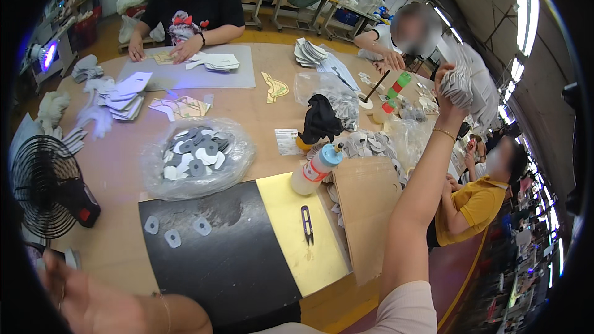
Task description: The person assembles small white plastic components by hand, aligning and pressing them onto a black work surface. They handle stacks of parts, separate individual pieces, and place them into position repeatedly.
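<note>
My right hand (447, 89) is raised high at the right, its arm stretched out over the table. Its fingers are wrapped round a thick stack of white-grey cut pieces (473, 83), held up off the table. At the lower left edge, my left hand (80, 294) shows partly, fingers apart and nothing visible in them. The black board (216, 253) lies between my arms, with a few small grey pieces (172, 238) with holes on it. Purple thread snips (307, 226) rest on a yellow sheet (278, 204) beside the board.
A plastic bag of grey and white pieces (198, 154) sits beyond the board. Nearby stand a bottle with a blue cap (317, 170), a black cloth bundle (320, 119) and a cardboard flap (366, 210). A black fan (49, 185) is at left. Co-workers sit across the table.
</note>
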The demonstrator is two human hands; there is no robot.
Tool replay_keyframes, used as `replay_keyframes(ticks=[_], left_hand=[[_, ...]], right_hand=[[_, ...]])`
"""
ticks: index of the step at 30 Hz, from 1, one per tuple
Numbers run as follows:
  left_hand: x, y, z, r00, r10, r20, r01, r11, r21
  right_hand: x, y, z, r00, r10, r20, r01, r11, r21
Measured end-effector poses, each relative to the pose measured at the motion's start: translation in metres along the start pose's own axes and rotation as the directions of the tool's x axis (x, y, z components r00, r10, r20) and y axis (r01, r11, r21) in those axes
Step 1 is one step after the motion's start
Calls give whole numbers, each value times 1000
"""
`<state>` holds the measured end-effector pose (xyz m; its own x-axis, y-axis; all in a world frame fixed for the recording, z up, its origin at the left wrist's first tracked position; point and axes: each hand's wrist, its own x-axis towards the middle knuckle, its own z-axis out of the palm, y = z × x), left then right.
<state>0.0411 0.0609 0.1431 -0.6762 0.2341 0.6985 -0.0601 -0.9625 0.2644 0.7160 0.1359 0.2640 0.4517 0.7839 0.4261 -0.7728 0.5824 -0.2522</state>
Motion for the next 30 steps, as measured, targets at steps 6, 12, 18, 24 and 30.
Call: replay_keyframes(ticks=[6,12,18,24,30], left_hand=[[-52,-46,62,890,-316,328,408,873,-266],[-69,11,48,364,-614,700,789,603,118],[-87,49,-25,-120,-770,626,866,227,446],[-141,52,-58,-398,-772,495,801,-29,598],[-158,43,-60,-529,-749,399,846,-427,319]], right_hand=[[-96,70,68,976,208,71,-207,978,-15],[-277,194,2,592,802,82,-803,577,146],[-421,231,-41,909,329,-256,-366,337,-867],[-443,263,22,873,433,-223,-334,197,-922],[-454,261,38,874,471,-117,-43,-166,-985]])
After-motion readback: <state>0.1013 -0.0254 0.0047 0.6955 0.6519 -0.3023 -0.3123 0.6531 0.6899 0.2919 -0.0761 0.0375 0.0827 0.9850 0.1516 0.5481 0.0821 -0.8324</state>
